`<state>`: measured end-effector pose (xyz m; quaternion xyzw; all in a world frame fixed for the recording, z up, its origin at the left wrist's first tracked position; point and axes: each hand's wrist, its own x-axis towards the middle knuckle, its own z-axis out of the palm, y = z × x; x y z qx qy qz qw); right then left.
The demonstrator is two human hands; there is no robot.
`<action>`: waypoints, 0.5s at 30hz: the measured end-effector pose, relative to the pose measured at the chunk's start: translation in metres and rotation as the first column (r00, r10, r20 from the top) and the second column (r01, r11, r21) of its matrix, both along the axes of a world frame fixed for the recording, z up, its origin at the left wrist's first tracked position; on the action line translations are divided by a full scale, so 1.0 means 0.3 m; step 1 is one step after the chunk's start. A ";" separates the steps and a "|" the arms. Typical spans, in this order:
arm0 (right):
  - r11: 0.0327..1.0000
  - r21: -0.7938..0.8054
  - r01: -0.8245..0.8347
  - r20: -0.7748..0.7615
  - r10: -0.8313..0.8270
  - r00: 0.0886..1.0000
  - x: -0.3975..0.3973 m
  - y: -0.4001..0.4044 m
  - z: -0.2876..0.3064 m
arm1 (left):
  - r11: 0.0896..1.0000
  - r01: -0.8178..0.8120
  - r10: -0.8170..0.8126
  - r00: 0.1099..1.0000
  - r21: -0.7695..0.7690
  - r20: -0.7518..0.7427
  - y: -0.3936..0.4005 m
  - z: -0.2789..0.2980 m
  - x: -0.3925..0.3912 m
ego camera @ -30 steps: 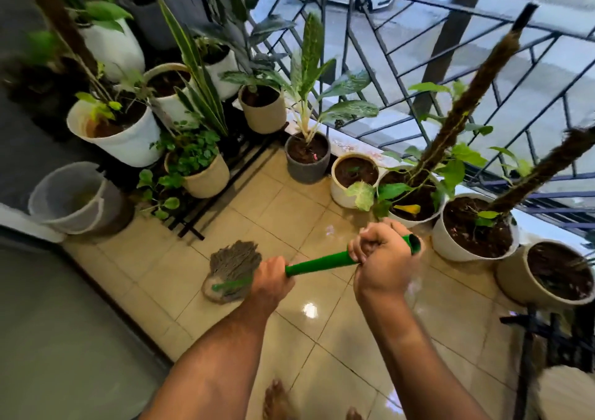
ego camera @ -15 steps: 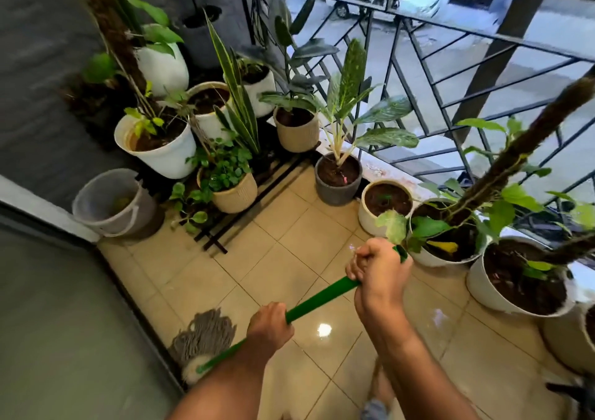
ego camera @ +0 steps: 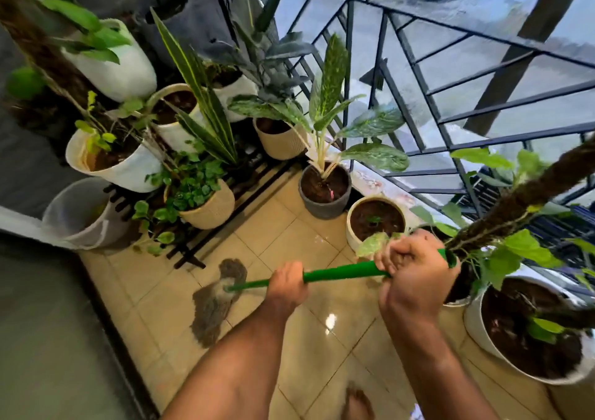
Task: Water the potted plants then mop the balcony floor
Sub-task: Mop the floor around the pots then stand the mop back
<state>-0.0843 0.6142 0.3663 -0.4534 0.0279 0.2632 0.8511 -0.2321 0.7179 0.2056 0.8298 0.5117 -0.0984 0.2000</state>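
- Two hands hold the mop: your left hand point(ego camera: 287, 286) wraps the green mop handle point(ego camera: 338, 271) lower down, and your right hand point(ego camera: 415, 276) grips it firmly near the top end.
- Your bare foot point(ego camera: 357, 403) stands on wet, shiny floor tiles point(ego camera: 322, 339), so I think you should step carefully.
- Just beyond your left hand, the mop head point(ego camera: 215, 303) lies flat on the tiles, near the dark door track on the left.
- To mop well, keep the head pressed flat and make overlapping strokes, working from the pots back toward your feet.
- Near your right hand are the white pot point(ego camera: 528, 329) and a leaf; guide the handle end so it does not hit them.
- Farther away stand the grey pot point(ego camera: 325, 191), the plant stand point(ego camera: 206, 239) and the bucket point(ego camera: 80, 217); I judge the edges around them need short, gentle strokes.
- Behind everything is the railing point(ego camera: 418, 75).
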 end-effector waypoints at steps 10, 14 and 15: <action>0.994 0.112 0.004 0.368 -0.045 0.929 0.151 0.014 -0.068 | 0.994 0.087 -0.077 0.989 -0.070 0.129 0.241 -0.010 0.433; 0.998 0.037 0.044 0.476 -0.056 0.877 0.091 -0.030 -0.180 | 0.984 0.169 -0.164 0.982 -0.049 0.091 0.264 -0.069 0.467; 0.998 0.026 0.056 0.492 -0.062 0.869 0.077 -0.043 -0.207 | 0.981 0.188 -0.183 0.979 -0.044 0.084 0.265 -0.090 0.464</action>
